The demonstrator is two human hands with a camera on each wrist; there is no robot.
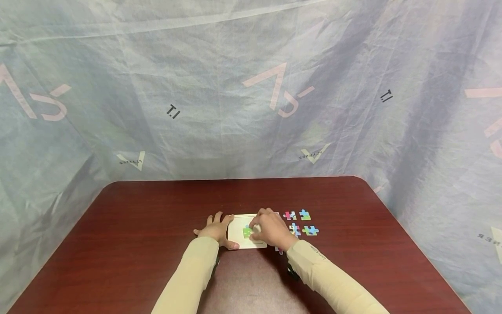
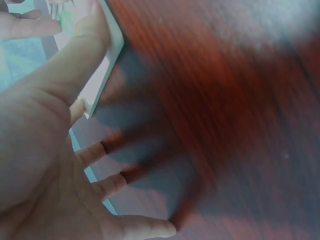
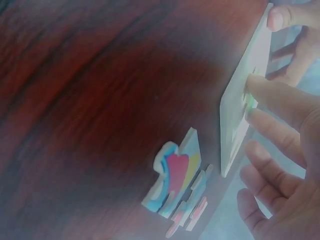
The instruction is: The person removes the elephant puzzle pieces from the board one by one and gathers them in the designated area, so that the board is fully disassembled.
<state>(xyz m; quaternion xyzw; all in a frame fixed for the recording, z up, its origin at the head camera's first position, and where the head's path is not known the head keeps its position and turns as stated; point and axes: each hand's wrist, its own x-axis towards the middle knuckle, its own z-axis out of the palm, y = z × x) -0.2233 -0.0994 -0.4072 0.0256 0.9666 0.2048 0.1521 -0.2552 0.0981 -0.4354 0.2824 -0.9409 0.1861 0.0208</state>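
A pale puzzle board [image 1: 236,230] with a raised rim lies flat on the table in the head view. My left hand [image 1: 215,230] is spread at its left side, thumb and forefinger against the edge; in the left wrist view the thumb lies over the board while the other fingers are splayed on the table. On the board is a green puzzle piece [image 1: 246,232], partly hidden by my right hand [image 1: 272,227]. That hand pinches the piece between thumb and forefinger, and its remaining fingers are loosely bent in the right wrist view.
Several loose jigsaw pieces lie to the right of the board, among them a green and blue piece [image 1: 310,230] and a pink one [image 1: 290,215]. Some are partly hidden by the right hand. The dark red table [image 1: 157,209] meets a grey cloth backdrop [image 1: 219,131].
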